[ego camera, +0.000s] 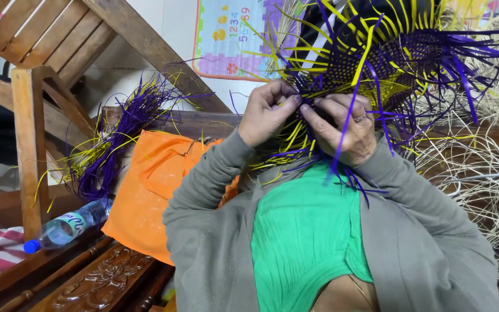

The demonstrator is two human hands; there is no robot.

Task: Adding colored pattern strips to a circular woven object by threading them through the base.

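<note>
Two bare hands meet at the lower edge of a half-woven purple and yellow strip basket, held up above a green top. Left hand, in a grey sleeve, has its fingers curled tight, pinching strips at the weave's edge. Right hand, wearing a ring, also curls shut on purple strips beside it, fingertips touching. Left of the basket lie an orange cloth, a loose bundle of purple strips and a clear plastic bottle with a blue cap.
</note>
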